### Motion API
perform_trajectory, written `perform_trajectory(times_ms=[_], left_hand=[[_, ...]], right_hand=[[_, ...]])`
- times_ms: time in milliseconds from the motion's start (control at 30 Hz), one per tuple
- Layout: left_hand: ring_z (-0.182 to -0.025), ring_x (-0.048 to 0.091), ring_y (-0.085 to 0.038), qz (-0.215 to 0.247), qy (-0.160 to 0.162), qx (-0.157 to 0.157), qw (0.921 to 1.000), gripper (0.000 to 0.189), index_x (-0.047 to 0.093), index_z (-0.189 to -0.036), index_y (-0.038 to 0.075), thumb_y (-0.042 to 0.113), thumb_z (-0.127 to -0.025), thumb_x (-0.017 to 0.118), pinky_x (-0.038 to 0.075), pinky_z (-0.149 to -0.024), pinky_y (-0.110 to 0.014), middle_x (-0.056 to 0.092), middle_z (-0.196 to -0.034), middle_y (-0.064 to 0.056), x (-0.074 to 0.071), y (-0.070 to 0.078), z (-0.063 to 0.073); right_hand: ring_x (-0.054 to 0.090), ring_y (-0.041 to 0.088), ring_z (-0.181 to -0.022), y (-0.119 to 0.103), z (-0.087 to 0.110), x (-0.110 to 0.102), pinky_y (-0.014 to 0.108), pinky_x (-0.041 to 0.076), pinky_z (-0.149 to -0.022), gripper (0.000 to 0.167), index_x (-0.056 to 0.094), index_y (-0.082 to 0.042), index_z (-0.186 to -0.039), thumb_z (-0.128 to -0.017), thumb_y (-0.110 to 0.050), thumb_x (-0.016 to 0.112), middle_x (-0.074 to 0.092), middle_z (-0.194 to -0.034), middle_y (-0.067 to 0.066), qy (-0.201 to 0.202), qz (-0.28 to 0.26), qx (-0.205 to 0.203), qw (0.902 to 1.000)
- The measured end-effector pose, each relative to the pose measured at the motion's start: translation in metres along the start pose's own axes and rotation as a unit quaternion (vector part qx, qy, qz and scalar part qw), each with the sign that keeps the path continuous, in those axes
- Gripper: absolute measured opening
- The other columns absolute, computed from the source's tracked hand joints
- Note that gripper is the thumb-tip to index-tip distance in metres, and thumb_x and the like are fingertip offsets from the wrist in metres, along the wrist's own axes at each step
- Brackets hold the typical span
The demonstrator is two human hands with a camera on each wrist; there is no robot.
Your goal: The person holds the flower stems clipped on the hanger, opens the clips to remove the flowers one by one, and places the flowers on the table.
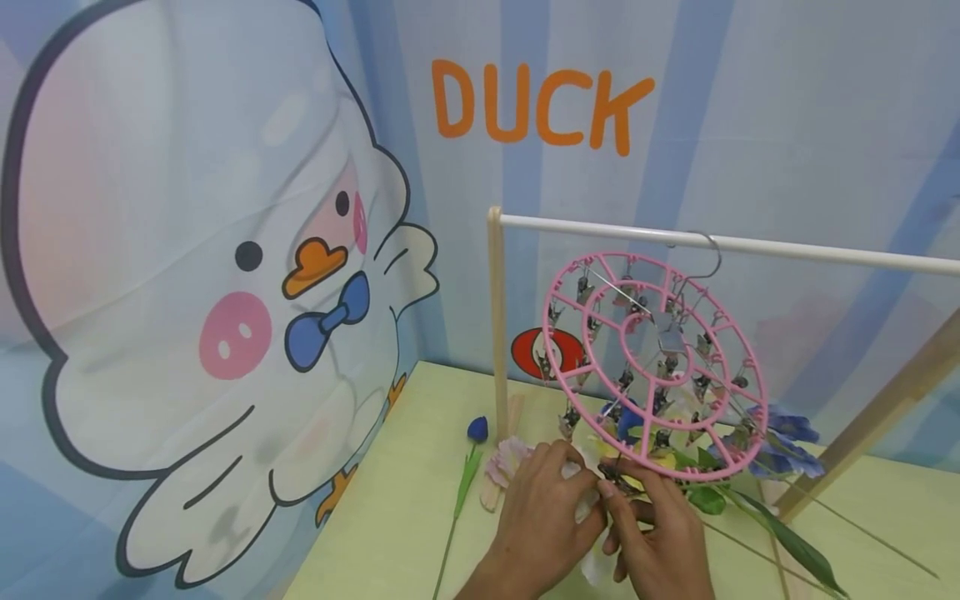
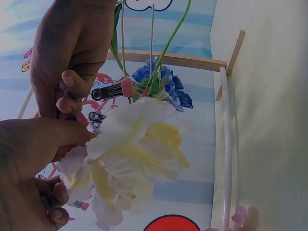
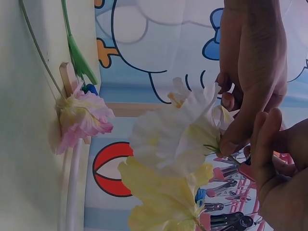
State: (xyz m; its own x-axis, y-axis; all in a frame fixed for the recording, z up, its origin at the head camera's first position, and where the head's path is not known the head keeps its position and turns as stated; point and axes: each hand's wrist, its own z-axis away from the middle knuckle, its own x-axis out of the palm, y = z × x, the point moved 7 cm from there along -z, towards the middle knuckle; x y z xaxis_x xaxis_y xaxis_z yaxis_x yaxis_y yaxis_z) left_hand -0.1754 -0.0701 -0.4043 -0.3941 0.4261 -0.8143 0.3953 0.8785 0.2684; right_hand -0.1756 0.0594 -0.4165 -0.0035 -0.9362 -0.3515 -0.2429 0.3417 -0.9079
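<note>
A round pink clip hanger hangs tilted by its hook, with many metal clips around its rings. My left hand pinches a white artificial flower close to the base of its bloom. Opposite it, my right hand grips a clip below the hanger's near rim, right at the flower's base. Fingers partly cover that clip, so how far its jaws part cannot be seen. Beside the white bloom is a yellow flower. Blue flowers are at the hanger's right side.
A white rod on wooden posts carries the hanger. On the pale yellow table lie a blue tulip with a long stem and a pink flower near the left post. A printed duck curtain stands behind.
</note>
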Motion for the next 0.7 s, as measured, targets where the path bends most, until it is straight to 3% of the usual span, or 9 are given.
perform_trajectory(times_ms=[167, 333, 533, 700], left_hand=[[-0.086, 0.054, -0.008, 0.016, 0.015, 0.000, 0.9998, 0.009, 0.082, -0.093, 0.025, 0.031, -0.088, 0.086, 0.045, -0.076, -0.020, 0.064, -0.102, 0.007, 0.000, 0.000, 0.002], [-0.086, 0.053, -0.007, 0.045, 0.026, -0.003, 0.9987, 0.012, 0.084, -0.096, 0.024, 0.026, -0.086, 0.088, 0.045, -0.076, -0.019, 0.064, -0.101, 0.007, 0.001, -0.003, 0.003], [-0.086, 0.054, -0.007, 0.069, 0.036, -0.004, 0.9970, 0.012, 0.085, -0.098, 0.023, 0.024, -0.086, 0.088, 0.046, -0.077, -0.018, 0.064, -0.101, 0.007, 0.002, -0.004, 0.003], [-0.086, 0.053, -0.005, 0.081, 0.034, -0.007, 0.9961, 0.009, 0.085, -0.098, 0.023, 0.022, -0.089, 0.086, 0.043, -0.075, -0.015, 0.063, -0.100, 0.008, 0.001, -0.005, 0.004]], right_hand=[[0.062, 0.010, -0.051, 0.003, -0.001, 0.006, 0.030, 0.048, -0.036, 0.027, 0.060, -0.010, -0.135, -0.110, -0.019, 0.060, 0.058, -0.127, 0.017, -0.024, -0.022, -0.008, 0.9994], [0.059, 0.011, -0.049, 0.005, -0.001, 0.010, 0.029, 0.047, -0.035, 0.025, 0.057, -0.007, -0.136, -0.112, -0.016, 0.054, 0.063, -0.120, 0.016, -0.036, -0.053, -0.022, 0.9977], [0.056, 0.014, -0.047, 0.006, 0.000, 0.013, 0.032, 0.048, -0.036, 0.026, 0.057, -0.011, -0.136, -0.113, -0.023, 0.053, 0.062, -0.127, 0.016, -0.032, -0.071, 0.001, 0.9969], [0.054, 0.014, -0.044, 0.006, 0.002, 0.014, 0.033, 0.046, -0.035, 0.030, 0.057, -0.007, -0.138, -0.113, -0.024, 0.053, 0.061, -0.131, 0.013, -0.026, -0.078, 0.016, 0.9965]])
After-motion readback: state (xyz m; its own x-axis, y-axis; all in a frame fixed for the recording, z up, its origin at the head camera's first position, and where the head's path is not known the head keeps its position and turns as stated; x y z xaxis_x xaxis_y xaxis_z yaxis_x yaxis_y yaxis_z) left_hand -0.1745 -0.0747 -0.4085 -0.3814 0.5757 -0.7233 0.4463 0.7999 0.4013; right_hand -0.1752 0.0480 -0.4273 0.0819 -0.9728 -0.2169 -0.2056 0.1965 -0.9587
